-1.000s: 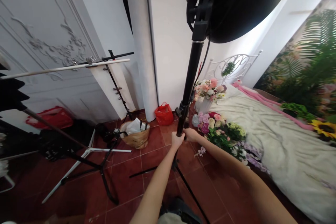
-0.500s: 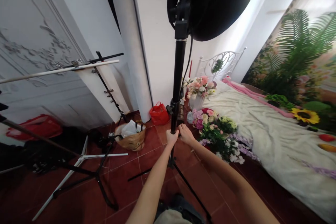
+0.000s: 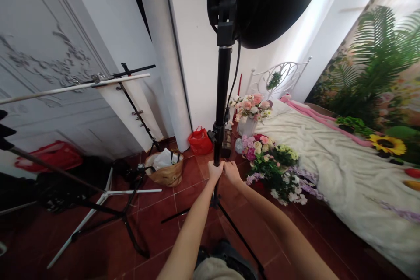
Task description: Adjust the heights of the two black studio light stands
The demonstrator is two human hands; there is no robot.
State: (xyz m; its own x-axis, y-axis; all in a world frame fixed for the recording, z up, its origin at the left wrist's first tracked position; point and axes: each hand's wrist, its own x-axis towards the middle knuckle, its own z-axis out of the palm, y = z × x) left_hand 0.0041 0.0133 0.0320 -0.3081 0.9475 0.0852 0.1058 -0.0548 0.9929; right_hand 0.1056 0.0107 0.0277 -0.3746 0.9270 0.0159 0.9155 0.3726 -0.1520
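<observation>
A black light stand (image 3: 224,83) rises upright in front of me, with a large black lamp head (image 3: 275,4) on top. My left hand (image 3: 215,170) is wrapped round its pole, below a black clamp collar (image 3: 216,133). Close against the pole's right side, at the same height, my right hand (image 3: 232,172) is closed with its fingers curled in on the stand; what part they grip is hidden. Lower down, the stand's thin black legs (image 3: 241,238) spread over the red tiled floor (image 3: 190,190). A black cable (image 3: 236,72) hangs beside the pole.
Bouquets of artificial flowers (image 3: 269,153) stand to the right, by a bed with a cream blanket (image 3: 348,183). At left are a woven bag (image 3: 169,174), a red bag (image 3: 200,141) and further stands with a white leg (image 3: 78,229). A white crossbar (image 3: 65,89) reaches in at left.
My right hand has shifted slightly down and its fingers have curled in more tightly beside the pole. My left hand keeps its grip. The view has moved slightly.
</observation>
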